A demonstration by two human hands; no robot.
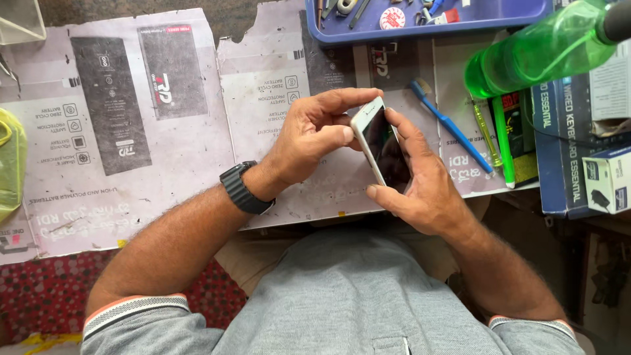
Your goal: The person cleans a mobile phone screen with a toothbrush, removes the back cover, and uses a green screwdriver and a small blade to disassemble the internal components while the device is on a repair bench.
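Seen from above, over a grey collared shirt (342, 296). Both hands raised just above the near edge of the worktop (197, 151), sharing one white smartphone (382, 146) with a dark, glossy screen, tilted on its long edge.

Left hand (309, 141), with a black watch (244, 187) at the wrist, clamped on the phone's upper end: index finger arched over the top corner, thumb pressed against the near side edge.

Right hand (420, 181) cradling the phone from below and behind, fingers (401, 131) wrapped round its back, index fingertip laid on the upper part of the screen side, thumb resting near the lower end. Both sets of fingers closed on the phone; neither released.

Under the hands, flattened cardboard sheets (131, 112) printed with grey panels. Just right of the phone, apart from it, a blue toothbrush (450, 125) lying slantwise. Further right, a green pen-like tool (503, 141) and a green plastic bottle (532, 56) on its side. At the far edge, a blue tray (513, 18) of small tools. Far right, blue and white boxes (565, 144). At left, a yellow-green bag (10, 164).
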